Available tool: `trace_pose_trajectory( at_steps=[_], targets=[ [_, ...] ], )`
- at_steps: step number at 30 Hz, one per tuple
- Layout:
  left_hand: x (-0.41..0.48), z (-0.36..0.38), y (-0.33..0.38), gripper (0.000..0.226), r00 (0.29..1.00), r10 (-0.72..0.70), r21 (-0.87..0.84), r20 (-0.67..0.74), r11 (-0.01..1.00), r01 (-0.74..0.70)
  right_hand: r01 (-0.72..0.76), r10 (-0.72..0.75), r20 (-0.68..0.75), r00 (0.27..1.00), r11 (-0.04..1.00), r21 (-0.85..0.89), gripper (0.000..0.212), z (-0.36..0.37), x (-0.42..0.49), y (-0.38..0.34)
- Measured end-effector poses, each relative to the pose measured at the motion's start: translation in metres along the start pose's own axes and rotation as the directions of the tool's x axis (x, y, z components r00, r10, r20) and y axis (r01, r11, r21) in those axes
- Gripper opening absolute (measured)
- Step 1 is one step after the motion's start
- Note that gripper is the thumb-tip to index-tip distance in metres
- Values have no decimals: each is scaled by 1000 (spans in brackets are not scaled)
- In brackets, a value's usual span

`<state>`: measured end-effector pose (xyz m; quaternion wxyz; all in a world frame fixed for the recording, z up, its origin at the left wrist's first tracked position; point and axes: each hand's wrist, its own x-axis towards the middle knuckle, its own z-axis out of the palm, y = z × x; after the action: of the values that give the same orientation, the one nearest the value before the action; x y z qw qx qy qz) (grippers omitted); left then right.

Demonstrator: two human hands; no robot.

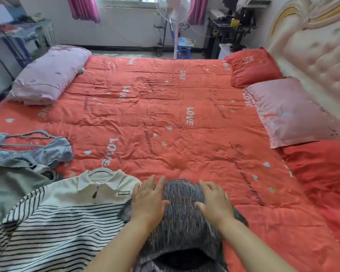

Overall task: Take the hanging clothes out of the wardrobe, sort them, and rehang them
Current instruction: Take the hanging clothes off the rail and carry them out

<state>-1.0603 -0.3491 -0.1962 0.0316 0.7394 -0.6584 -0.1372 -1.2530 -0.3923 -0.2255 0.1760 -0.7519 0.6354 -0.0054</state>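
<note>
A dark speckled grey garment lies on the red bedspread right in front of me, its thin metal hanger hook poking out at the top. My left hand rests flat on its left shoulder, fingers spread. My right hand lies on its right shoulder, fingers loosely bent. To the left lies a white polo shirt with black stripes on a white hanger. Further left are a grey-green garment and a shiny blue-grey garment on a grey hanger.
A folded lilac quilt sits at the bed's far left. A red pillow and a pink pillow lie by the padded headboard on the right. A standing fan and a dark side table stand beyond the bed.
</note>
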Motion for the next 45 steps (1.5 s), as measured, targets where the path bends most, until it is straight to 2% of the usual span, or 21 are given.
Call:
trace_pose_trajectory(
  at_steps=[5,9,15,21,24,27,31,35,40,45],
  targets=[
    [-2,6,-8,58,1000,-25,8,-2,1000,25,48,-48,74,996,999,-6,60,15,-15,2],
    [-14,-5,-11,56,998,-30,27,-48,999,31,102,-101,64,993,995,-12,57,3,-19,-9],
    [-45,-39,-31,56,988,-126,-3,-88,992,126,238,-236,46,971,971,-29,58,-29,-24,-62],
    [-109,-99,-95,55,940,-283,-12,-190,958,286,462,-460,37,887,884,-69,50,-51,-50,-169],
    [-165,-128,-142,52,891,-395,-9,-224,915,404,596,-589,86,803,793,-126,55,-52,-76,-237],
    [-238,-153,-197,58,796,-532,-25,-290,835,549,717,-708,116,696,678,-163,57,-48,-115,-312],
    [-365,-176,-267,60,612,-698,-80,-372,682,727,844,-833,144,534,519,-135,61,-29,-194,-415],
    [-513,-181,-326,60,419,-811,-102,-409,497,862,939,-927,161,340,324,-116,55,6,-295,-511],
    [-696,-168,-373,56,160,-903,-154,-400,238,959,993,-971,221,88,69,-93,56,59,-435,-615],
    [-851,-146,-387,58,-135,-936,-245,-326,-54,968,983,-939,302,-166,-183,-26,62,104,-565,-691]
  ],
)
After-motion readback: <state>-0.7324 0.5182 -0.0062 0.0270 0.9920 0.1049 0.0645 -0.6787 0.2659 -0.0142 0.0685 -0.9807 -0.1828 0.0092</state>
